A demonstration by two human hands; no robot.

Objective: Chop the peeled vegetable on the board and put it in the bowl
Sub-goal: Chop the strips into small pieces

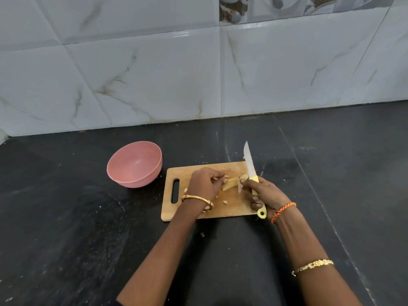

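A wooden cutting board [194,212] with a handle slot lies on the dark counter. On it are pale yellow slices of peeled vegetable [230,184]. My left hand [204,183] rests on the board with its fingers pinching the slices from the left. My right hand [268,196] grips a yellow-handled knife [250,165], blade pointing away from me and raised past the board's far edge; its thumb and forefinger also touch a slice. A few small cut bits [224,203] lie loose on the board. The pink bowl [134,164] stands empty to the board's left.
The black stone counter [88,228] runs all around the board, with small crumbs scattered on it. A marble-patterned tiled wall [154,74] rises just behind the counter. I wear bangles on both wrists.
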